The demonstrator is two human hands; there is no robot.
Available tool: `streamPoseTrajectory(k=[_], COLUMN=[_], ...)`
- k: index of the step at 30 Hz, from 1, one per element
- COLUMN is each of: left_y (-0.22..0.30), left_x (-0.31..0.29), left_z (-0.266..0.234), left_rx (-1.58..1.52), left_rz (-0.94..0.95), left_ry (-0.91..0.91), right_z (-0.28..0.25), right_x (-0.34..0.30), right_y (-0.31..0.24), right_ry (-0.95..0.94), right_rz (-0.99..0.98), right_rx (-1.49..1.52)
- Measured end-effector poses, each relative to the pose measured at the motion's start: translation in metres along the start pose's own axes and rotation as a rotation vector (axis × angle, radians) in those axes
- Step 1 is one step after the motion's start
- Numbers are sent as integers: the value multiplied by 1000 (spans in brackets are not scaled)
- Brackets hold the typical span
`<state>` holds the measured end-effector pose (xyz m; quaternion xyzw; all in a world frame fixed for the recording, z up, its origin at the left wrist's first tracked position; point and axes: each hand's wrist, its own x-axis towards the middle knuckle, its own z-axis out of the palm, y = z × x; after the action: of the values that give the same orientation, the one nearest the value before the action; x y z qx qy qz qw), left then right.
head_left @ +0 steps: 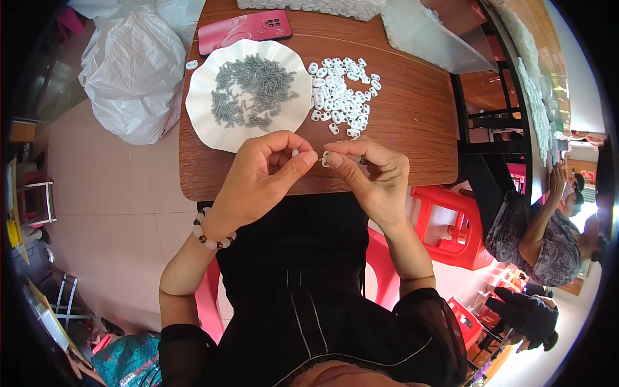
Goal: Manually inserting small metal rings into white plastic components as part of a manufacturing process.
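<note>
My left hand [261, 171] and my right hand [374, 177] meet at the near edge of a brown wooden table [412, 129]. Between their fingertips sits a small white plastic piece [324, 158], pinched by my right thumb and forefinger. My left fingertips press against it from the left, and something small may be held in them, too tiny to make out. Just beyond the hands lies a white wavy-rimmed plate [206, 122] heaped with several small grey pins [255, 87]. To its right a loose pile of white plastic pieces [342, 93] spreads over the tabletop.
A pink phone [245, 29] lies behind the plate. A full white plastic bag [135, 71] stands on the floor at the left. Red plastic stools [451, 226] are at the right, where another person [535, 232] sits at a second table [516, 71].
</note>
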<state>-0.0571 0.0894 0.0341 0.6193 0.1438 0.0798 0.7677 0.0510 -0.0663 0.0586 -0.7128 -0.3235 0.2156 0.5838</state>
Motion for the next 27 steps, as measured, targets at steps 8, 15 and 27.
streamPoseTrajectory(k=[8,15,27], left_y=[2,-1,-2], left_x=[-1,-2,-2], left_z=[1,2,3], left_rx=[2,0,-21], left_rz=[-12,-13,-12], left_ry=[-2,-4,12], right_z=[0,-1,0], right_x=[-1,-2,0], right_y=[-3,-3,-1], right_ry=[5,-5,-22], right_rz=[-6,-89,-49], right_rx=[-76,-193,-133])
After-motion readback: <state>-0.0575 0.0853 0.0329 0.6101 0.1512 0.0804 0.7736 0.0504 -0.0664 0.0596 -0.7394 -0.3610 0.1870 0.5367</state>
